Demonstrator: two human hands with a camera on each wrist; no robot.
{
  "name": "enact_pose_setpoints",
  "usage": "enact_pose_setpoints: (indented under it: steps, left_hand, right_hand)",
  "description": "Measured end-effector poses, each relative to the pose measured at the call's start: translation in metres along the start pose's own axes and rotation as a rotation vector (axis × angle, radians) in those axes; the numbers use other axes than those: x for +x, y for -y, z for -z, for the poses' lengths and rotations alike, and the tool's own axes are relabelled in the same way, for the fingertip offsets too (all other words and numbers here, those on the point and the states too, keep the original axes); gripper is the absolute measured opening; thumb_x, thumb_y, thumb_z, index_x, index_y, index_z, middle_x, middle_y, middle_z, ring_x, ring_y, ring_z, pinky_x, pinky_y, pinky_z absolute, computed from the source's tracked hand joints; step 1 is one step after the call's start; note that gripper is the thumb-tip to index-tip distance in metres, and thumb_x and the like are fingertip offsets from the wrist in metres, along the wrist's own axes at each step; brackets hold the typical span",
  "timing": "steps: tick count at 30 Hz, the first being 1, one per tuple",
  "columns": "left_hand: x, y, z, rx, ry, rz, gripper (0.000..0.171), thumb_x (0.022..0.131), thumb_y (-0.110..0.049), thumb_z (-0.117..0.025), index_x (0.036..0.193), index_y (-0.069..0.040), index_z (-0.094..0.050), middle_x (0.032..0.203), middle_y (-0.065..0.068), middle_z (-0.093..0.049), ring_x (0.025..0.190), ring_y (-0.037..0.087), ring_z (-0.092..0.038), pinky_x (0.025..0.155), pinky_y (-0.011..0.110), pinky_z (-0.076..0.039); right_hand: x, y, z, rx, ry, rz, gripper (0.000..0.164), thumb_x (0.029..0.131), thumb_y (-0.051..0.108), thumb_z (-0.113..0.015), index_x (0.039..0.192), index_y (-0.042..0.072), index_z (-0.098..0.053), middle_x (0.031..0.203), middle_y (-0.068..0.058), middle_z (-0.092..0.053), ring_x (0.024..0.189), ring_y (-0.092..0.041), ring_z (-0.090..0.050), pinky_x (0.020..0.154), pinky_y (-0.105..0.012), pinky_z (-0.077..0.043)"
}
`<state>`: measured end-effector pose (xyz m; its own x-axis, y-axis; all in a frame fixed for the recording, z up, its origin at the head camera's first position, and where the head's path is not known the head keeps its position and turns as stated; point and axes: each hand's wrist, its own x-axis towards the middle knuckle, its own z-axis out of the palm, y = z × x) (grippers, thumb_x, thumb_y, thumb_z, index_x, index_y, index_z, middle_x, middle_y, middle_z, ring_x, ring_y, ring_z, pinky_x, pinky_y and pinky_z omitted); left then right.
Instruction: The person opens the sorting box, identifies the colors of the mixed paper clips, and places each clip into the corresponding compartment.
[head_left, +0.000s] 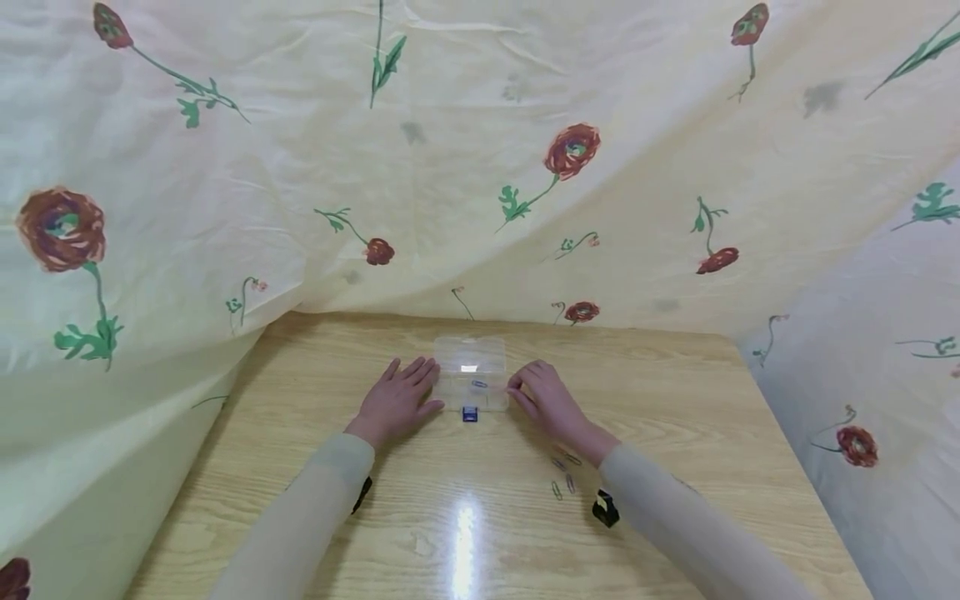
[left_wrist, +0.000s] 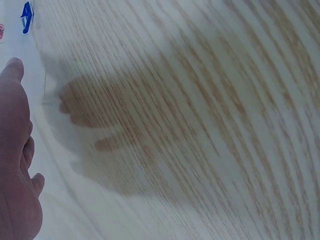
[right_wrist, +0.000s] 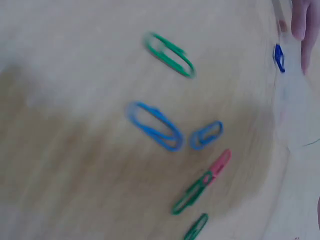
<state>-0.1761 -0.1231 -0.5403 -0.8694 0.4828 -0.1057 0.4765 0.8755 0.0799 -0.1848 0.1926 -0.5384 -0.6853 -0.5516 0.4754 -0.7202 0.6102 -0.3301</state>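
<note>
Clear box: here it sits, far-centre on the worktop (head_left: pixel 420 517), the clear box (head_left: pixel 454 393) with its lid (head_left: pixel 450 354) on the far side and a blue paperclip (head_left: pixel 479 384) lying inside.
Left hand (head_left: pixel 401 400): fingers spread and flat, fingertips right at the box's left edge.
Right hand (head_left: pixel 546 400): in from the right, fingers bent at the box's right edge; whether they pinch anything, I can't tell!
Loose paperclips (right_wrist: pixel 156 126): blue, green and pink ones, scattered near and right of the box.
Blue piece (head_left: pixel 470 414): right at the box's near edge.
Good technique: brace lightly from the left; light plastic could skid. Right fingers low, touch gentle, wrist well above those clips.
</note>
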Motion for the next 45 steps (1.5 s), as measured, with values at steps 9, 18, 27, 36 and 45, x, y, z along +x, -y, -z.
enact_pose_setpoints:
  steps: [9,18,27,36,45]
  left_hand:
    - [-0.001,-0.001,-0.001,0.013,0.001,-0.003,0.076,0.112,-0.061,-0.036,0.171,-0.013,-0.026,0.177,0.003,-0.023,0.164,0.024,-0.019,0.135,0.052,-0.009]
    - [-0.001,-0.001,-0.002,0.003,-0.010,-0.002,0.076,0.112,-0.061,-0.037,0.171,-0.013,-0.028,0.176,0.003,-0.025,0.164,0.023,-0.021,0.135,0.053,-0.010]
    - [-0.002,-0.001,0.000,-0.001,-0.010,-0.008,0.076,0.113,-0.060,-0.038,0.170,-0.011,-0.028,0.176,0.005,-0.024,0.164,0.025,-0.020,0.135,0.053,-0.009]
    - [0.002,0.000,0.001,0.004,-0.003,-0.006,0.076,0.113,-0.060,-0.037,0.170,-0.011,-0.026,0.176,0.005,-0.023,0.164,0.025,-0.019,0.134,0.053,-0.008]
    - [0.007,-0.002,0.001,0.005,0.002,0.010,0.076,0.113,-0.060,-0.037,0.170,-0.011,-0.026,0.176,0.005,-0.024,0.164,0.025,-0.020,0.134,0.054,-0.010]
  right_hand:
    - [0.022,-0.014,-0.015,-0.017,0.055,-0.058,0.007,0.099,0.010,-0.077,0.098,0.006,-0.071,0.095,-0.006,-0.072,0.100,-0.028,-0.064,0.098,-0.048,-0.054]
    - [0.025,-0.021,-0.025,-0.043,0.051,0.007,0.013,0.094,0.012,-0.083,0.099,0.002,-0.077,0.097,-0.008,-0.077,0.098,-0.028,-0.067,0.096,-0.048,-0.055]
    - [0.002,-0.009,-0.009,0.088,0.063,-0.074,0.020,0.092,0.010,-0.084,0.109,0.001,-0.077,0.108,-0.011,-0.077,0.109,-0.031,-0.066,0.100,-0.052,-0.055]
    - [-0.034,-0.005,0.012,0.116,-0.021,0.006,0.024,0.084,0.004,-0.089,0.105,0.000,-0.077,0.104,-0.010,-0.076,0.104,-0.030,-0.066,0.092,-0.049,-0.059]
    - [-0.072,-0.021,0.025,0.084,-0.038,0.018,0.031,0.080,0.006,-0.092,0.107,0.002,-0.078,0.106,-0.008,-0.075,0.103,-0.028,-0.066,0.088,-0.048,-0.059]
